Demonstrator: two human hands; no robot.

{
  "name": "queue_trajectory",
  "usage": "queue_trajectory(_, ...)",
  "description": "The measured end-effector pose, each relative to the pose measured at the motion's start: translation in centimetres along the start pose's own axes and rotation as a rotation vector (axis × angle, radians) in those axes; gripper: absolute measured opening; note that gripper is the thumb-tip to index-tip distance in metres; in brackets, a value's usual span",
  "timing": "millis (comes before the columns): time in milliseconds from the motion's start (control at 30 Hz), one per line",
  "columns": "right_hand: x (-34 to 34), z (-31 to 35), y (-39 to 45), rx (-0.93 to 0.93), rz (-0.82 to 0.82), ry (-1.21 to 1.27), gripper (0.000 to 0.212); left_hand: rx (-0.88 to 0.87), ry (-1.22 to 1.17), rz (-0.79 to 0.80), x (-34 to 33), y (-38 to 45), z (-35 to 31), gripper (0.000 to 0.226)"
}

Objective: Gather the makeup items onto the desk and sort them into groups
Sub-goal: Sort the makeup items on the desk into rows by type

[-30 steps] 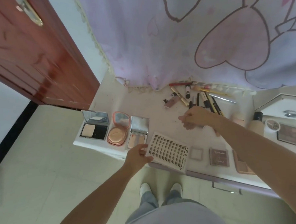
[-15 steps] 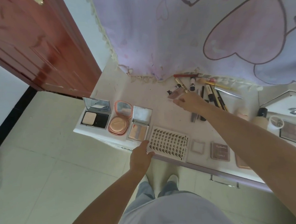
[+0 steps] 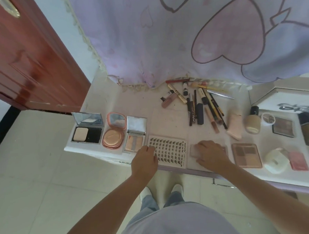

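A white lash tray with rows of dark lash clusters lies flat at the desk's front edge. My left hand holds its left edge, thumb on top. Just right of the tray sits a small clear square compact; my right hand closes over it, fingers above and thumb below, hiding most of it and whatever lies under the palm. Three open powder compacts stand in a row to the left. Several pens, brushes and tubes lie piled at the back. A brown eyeshadow palette lies right of my right hand.
The white desk ends close on the left, with a red door beyond. A lilac curtain hangs over the desk's back. Foundation bottles, a white jar, a pink case and another palette crowd the right side.
My right hand came back from the pile of pens to the front edge and closed over the small square compact. The lash tray now lies flat and square on the desk under my left hand.
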State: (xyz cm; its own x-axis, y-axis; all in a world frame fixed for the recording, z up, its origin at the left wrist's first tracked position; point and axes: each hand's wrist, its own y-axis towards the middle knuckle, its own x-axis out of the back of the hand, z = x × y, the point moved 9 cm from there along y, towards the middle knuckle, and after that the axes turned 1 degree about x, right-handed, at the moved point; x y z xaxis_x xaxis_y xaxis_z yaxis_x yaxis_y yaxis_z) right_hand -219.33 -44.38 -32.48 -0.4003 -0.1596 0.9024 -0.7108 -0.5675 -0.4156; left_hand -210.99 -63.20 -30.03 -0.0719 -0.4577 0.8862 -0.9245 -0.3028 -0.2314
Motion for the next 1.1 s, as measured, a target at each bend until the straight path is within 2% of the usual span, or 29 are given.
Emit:
queue_trajectory(133,0.0,-0.3,0.1,-0.047,-0.086,0.073,0.046,-0.071,-0.007,0.053,-0.4,1.1,-1.9,0.031)
queue_trajectory(267,3.4,-0.9,-0.3,-0.08,-0.222,0.472,0.043,-0.116,-0.104,0.179,0.0,2.5,-3.9,0.031)
queue_trajectory(333,6.9,-0.3,-0.7,-0.017,-0.317,0.59,0.036,-0.065,-0.347,0.29,0.8,3.5,-5.2,0.028)
queue_trajectory(433,12.5,1.2,-1.4,0.111,-0.398,0.584,0.03,0.029,-0.811,0.449,3.3,4.6,-7.9,0.017)
queue_trajectory(500,15.9,2.3,-2.0,0.188,-0.436,0.55,0.028,-0.012,-0.972,0.44,6.0,5.3,-9.6,0.008)
queue_trajectory(600,20.2,2.7,-3.2,0.226,-0.569,0.617,0.027,-0.09,-1.147,0.409,10.2,5.9,-11.4,0.018)
queue_trajectory(667,22.3,2.0,-3.6,0.175,-0.646,0.849,0.026,-0.135,-1.187,0.358,12.5,6.2,-12.1,0.021)
queue_trajectory(733,23.6,1.7,-3.6,0.129,-0.649,1.08,0.022,-0.182,-1.173,0.266,14.7,6.3,-12.6,0.022)
queue_trajectory(833,25.0,1.5,-3.4,0.112,-0.692,1.265,0.022,-0.265,-1.139,0.161,17.4,6.1,-13.4,0.021)
queue_trajectory(967,27.0,1.8,-3.2,0.184,-0.636,1.335,0.019,-0.304,-1.118,0.217,18.8,5.9,-14.0,0.015)
queue_trajectory(1100,28.4,2.9,-2.8,0.234,-0.49,1.187,0.022,-0.218,-1.139,0.294,18.8,6.0,-13.7,0.013)
